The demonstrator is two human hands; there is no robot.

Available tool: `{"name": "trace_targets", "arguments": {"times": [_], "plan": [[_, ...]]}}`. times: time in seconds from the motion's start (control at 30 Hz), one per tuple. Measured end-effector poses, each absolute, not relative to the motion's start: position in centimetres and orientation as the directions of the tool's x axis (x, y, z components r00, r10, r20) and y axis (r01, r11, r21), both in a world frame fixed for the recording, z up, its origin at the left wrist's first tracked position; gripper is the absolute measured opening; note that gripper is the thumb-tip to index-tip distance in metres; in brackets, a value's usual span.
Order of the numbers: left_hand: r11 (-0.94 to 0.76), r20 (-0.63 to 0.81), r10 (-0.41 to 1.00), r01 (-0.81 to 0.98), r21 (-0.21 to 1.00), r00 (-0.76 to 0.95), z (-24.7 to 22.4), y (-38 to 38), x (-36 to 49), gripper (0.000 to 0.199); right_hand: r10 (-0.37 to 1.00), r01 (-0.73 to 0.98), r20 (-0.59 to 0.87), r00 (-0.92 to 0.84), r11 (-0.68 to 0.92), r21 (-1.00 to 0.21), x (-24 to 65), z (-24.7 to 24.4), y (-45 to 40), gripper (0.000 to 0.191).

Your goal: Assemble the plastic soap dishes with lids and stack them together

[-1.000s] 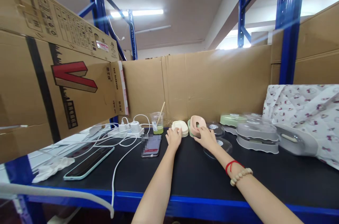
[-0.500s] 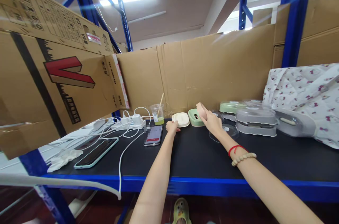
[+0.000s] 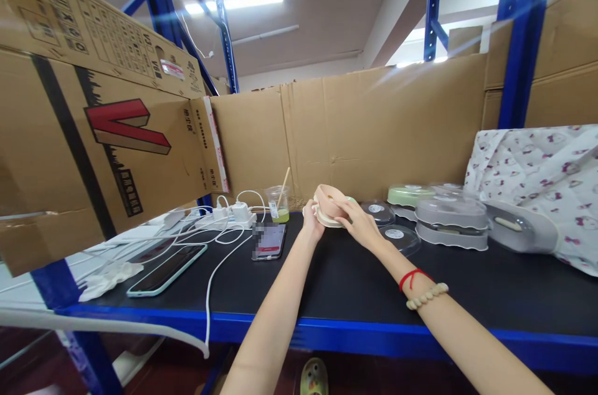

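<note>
A pink plastic dish (image 3: 331, 197), small and rounded like a soap dish, sits tilted over a cream plastic dish (image 3: 327, 221). My left hand (image 3: 314, 222) is closed round the left side of the cream dish. From the right, my right hand (image 3: 360, 224) grips the pink dish, its fingers bent against the near rim. A sliver of a green dish (image 3: 349, 199) shows behind; the two dishes and my right hand hide most of it. Two clear lids, a farther lid (image 3: 377, 212) and a nearer lid (image 3: 400, 238), lie beside my right wrist.
Stacked lidded containers (image 3: 451, 217) stand on the right, before a patterned cloth (image 3: 537, 177). At left are a cup with a stick (image 3: 279, 208), a phone (image 3: 269, 240), another phone (image 3: 168, 270), cables and a large carton (image 3: 126, 127). Cardboard (image 3: 374, 127) walls the back.
My right hand has brought the pink dish left, from above the green dish onto the cream one. My left hand now grips the cream dish, which appears raised and tilted.
</note>
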State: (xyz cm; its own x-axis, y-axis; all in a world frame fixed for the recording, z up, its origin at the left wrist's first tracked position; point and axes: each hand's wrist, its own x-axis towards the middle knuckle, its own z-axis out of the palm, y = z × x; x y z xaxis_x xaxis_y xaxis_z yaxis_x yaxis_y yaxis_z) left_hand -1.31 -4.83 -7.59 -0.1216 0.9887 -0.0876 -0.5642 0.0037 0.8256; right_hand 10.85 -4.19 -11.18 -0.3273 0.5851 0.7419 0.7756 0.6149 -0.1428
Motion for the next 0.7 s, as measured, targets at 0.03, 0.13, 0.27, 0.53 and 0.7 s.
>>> {"name": "trace_targets", "arguments": {"times": [0.03,0.13,0.27,0.53,0.7], "plan": [[0.001,-0.066,0.994,-0.604,0.797,-0.085,-7.6,-5.0,-1.3,0.025,0.588,0.771,0.737,-0.334,0.62,-0.146,10.8,-11.1,-4.3,0.038],[0.031,0.002,0.999,-0.684,0.729,0.047,-7.7,-4.8,-1.5,0.027,0.576,0.761,0.734,-0.359,0.637,-0.128,10.7,-10.8,-4.5,0.037],[0.047,0.002,0.997,-0.647,0.761,0.075,-8.3,-4.0,-1.8,0.024,0.542,0.757,0.746,-0.387,0.649,-0.078,10.6,-10.5,-4.6,0.034],[0.065,-0.044,0.998,-0.674,0.736,0.049,-8.3,-4.1,-1.8,0.019,0.499,0.773,0.763,-0.411,0.635,0.0,10.3,-10.9,-4.5,0.032],[0.085,-0.128,0.991,-0.631,0.771,-0.023,-8.1,-4.1,-1.8,0.019,0.428,0.742,0.766,-0.48,0.663,0.095,9.8,-11.4,-4.0,0.027]]}}
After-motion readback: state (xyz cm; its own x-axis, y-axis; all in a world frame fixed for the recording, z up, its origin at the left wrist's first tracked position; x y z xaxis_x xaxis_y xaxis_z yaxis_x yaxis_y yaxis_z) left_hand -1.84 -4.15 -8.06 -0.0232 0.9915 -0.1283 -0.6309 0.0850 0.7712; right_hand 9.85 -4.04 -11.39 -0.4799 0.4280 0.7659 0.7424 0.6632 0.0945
